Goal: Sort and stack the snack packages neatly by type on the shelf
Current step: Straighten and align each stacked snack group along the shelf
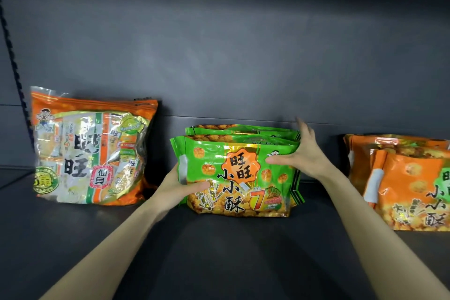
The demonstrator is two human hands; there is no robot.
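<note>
A stack of green snack packages [233, 153] stands in the middle of the dark shelf [219, 251]. My left hand [179, 186] grips the front green package at its lower left edge, thumb across its face. My right hand [302, 153] holds the stack's upper right side, thumb on the front package and fingers reaching behind it. A large orange and white rice-cracker bag [90, 151] stands at the left. A stack of orange snack packages [409, 182] lies at the right edge of the view, partly cut off.
The grey back wall [219, 56] of the shelf rises right behind the packages. A perforated upright rail [12, 56] runs down the far left. Bare shelf surface lies between the three groups and in front of them.
</note>
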